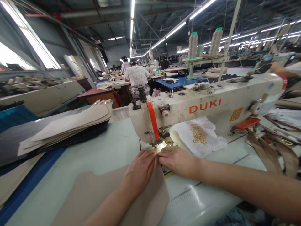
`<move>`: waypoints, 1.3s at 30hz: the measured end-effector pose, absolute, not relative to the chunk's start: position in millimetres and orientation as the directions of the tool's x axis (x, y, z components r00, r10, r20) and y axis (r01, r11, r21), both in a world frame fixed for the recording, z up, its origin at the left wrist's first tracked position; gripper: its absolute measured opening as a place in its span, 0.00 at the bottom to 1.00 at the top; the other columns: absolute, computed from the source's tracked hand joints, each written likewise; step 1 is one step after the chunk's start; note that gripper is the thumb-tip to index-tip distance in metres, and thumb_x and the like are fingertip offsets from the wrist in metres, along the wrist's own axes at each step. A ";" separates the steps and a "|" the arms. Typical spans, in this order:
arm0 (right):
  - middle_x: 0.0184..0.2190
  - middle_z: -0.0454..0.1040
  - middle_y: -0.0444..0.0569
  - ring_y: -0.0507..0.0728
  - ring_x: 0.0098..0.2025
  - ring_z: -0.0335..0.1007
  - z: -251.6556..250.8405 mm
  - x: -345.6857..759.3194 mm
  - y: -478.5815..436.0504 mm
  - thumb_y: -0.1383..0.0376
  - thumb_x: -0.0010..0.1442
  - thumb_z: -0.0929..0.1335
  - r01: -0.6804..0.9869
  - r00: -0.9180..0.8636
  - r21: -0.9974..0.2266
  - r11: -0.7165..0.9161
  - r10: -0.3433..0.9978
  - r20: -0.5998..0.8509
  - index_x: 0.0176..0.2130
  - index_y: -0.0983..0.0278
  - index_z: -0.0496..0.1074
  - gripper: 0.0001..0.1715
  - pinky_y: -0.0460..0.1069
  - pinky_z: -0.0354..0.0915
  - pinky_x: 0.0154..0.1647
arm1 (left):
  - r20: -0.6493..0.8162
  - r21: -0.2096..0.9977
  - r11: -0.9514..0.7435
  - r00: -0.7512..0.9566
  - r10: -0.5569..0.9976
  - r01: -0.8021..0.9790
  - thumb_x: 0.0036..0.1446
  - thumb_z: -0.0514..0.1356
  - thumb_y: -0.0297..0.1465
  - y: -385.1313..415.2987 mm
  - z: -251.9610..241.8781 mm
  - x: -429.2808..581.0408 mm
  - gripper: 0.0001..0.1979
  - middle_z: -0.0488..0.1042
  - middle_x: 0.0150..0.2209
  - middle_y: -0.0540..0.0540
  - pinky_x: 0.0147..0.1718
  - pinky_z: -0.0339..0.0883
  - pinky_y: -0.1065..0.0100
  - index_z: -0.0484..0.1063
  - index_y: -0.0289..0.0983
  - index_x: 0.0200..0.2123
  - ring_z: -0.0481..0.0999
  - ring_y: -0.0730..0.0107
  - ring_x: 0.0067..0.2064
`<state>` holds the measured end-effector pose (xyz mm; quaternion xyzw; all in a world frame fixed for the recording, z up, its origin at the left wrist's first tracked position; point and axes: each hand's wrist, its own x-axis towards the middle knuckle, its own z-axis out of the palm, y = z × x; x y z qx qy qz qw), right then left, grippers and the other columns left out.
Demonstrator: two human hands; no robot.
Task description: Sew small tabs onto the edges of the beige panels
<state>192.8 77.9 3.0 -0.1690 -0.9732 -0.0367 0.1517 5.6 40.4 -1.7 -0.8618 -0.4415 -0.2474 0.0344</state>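
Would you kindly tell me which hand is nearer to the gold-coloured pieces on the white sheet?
Right. The right hand is in front and left of the gold-coloured pieces; the left hand is farther left, on the beige panel.

The left hand (142, 168) and right hand (177, 160) are bare, with slim fingers. Both forearms (230, 179) are bare too, narrowing towards the wrists. Near right, mottled blue cloth (231, 218) shows; whether it is worn is unclear.
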 end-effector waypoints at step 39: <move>0.37 0.74 0.51 0.56 0.42 0.68 -3.3 195.9 78.1 0.69 0.63 0.64 0.381 -0.865 0.030 0.924 0.346 0.363 0.36 0.67 0.70 0.06 0.50 0.64 0.47 | 0.461 0.118 -0.584 0.476 0.749 0.803 0.61 0.49 0.27 49.0 -2.9 4.0 0.14 0.77 0.40 0.43 0.47 0.70 0.59 0.74 0.35 0.40 0.73 0.63 0.44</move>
